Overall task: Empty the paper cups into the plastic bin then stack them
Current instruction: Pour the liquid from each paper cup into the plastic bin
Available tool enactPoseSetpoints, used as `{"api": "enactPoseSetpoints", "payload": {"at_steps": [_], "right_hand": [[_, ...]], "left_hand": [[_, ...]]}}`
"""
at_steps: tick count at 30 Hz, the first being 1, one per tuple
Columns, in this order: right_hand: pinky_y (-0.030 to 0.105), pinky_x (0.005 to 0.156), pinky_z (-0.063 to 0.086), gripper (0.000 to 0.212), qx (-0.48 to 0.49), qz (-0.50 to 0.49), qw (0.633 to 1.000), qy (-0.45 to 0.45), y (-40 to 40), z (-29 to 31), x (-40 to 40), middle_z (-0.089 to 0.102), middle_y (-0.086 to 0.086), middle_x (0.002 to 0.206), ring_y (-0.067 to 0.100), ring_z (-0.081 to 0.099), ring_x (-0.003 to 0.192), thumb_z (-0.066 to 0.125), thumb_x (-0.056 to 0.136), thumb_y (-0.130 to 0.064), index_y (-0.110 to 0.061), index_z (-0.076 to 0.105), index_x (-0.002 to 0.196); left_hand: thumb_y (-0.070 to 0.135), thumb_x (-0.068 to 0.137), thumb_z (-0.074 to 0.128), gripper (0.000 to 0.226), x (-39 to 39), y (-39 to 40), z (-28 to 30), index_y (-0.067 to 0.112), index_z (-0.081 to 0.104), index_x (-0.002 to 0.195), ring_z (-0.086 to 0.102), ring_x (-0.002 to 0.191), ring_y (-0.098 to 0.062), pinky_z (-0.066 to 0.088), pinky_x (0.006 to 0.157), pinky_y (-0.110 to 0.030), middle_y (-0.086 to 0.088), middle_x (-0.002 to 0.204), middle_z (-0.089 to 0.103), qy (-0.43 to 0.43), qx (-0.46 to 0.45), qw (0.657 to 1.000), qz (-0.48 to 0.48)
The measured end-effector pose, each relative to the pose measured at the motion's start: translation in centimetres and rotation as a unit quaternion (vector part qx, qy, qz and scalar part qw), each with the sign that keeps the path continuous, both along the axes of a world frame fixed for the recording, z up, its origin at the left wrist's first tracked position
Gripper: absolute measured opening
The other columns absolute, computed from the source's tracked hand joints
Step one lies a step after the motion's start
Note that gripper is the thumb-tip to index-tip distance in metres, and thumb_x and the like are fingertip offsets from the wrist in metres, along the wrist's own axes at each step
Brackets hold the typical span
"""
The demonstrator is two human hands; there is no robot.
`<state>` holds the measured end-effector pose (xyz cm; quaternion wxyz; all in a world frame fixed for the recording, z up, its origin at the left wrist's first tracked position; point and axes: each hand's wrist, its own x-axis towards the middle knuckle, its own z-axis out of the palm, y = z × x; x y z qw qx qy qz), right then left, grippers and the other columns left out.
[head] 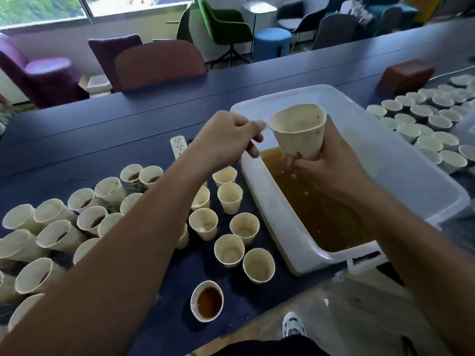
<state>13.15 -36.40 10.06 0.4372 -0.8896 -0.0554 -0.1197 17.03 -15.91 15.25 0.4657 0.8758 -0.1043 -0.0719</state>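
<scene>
Right hand of mine grips a paper cup near its base, upright over the plastic bin, which holds brown liquid. My left hand is curled, fingertips pinched beside the cup's rim; whether it holds anything I cannot tell. Emptied cups crowd the worktop; one full cup stands nearest me.

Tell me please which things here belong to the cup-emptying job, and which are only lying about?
Belong to the job:
plastic bin with brown liquid
cup held by the right hand
full cup near the table edge
paper cups left of the bin
left hand

Lying about:
power strip
brown box
chairs
</scene>
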Motion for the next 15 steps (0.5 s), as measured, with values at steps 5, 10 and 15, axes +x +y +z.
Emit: {"api": "enactPoseSetpoints", "payload": {"at_steps": [5, 10, 15], "right_hand": [[0.046, 0.082, 0.051, 0.057, -0.116, -0.044, 0.992, 0.032, -3.6, 0.9, 0.1, 0.057, -0.006, 0.106, 0.020, 0.058, 0.093, 0.077, 0.083, -0.033, -0.028, 0.039, 0.125], [0.053, 0.100, 0.032, 0.060, -0.248, -0.083, 0.959, 0.106, -5.8, 1.0, 0.6, 0.056, -0.003, 0.107, 0.030, 0.055, 0.107, 0.074, 0.082, -0.037, -0.027, 0.039, 0.129], [0.051, 0.098, 0.029, 0.058, -0.337, -0.100, 0.923, 0.156, -6.7, 0.6, 1.1, 0.059, 0.002, 0.107, 0.035, 0.057, 0.108, 0.070, 0.083, -0.041, -0.028, 0.037, 0.128]], "left_hand": [[0.036, 0.095, 0.067, 0.022, 0.0, -1.5, -3.4, 0.023, 0.069, 0.112, 0.062, 0.084, -0.005, 0.043, 0.074, -0.022, 0.007, 0.105, 0.070, -0.052, 0.104, 0.993, -0.010], [0.050, 0.087, 0.074, 0.068, -0.2, -2.4, -5.7, 0.026, 0.047, 0.145, 0.052, 0.128, -0.018, 0.045, 0.098, -0.035, 0.006, 0.149, 0.046, -0.035, 0.222, 0.972, -0.072], [0.061, 0.084, 0.071, 0.079, 0.1, -2.3, -7.2, 0.029, 0.042, 0.150, 0.051, 0.133, -0.022, 0.048, 0.105, -0.052, 0.011, 0.156, 0.038, -0.017, 0.272, 0.958, -0.093]]}}
